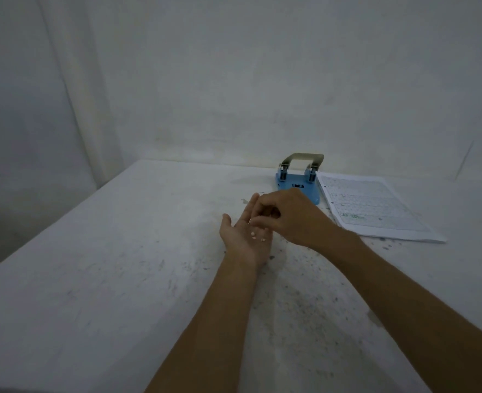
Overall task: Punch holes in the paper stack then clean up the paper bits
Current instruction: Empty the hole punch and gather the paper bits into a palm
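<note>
Two hands work over the white table (120, 265); beyond and to their right lie the punched paper stack (376, 211) and blue hole punch (298, 181). Cleanup looks underway: the left hand (244, 234) lies flat, palm up, cupping paper bits (253, 234), while the right hand (291, 217) hovers pinched above. Next, gathering remaining bits likely needs fine pinches.

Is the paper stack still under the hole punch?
No, the paper stack lies on the table beside the hole punch, to its right.
</note>
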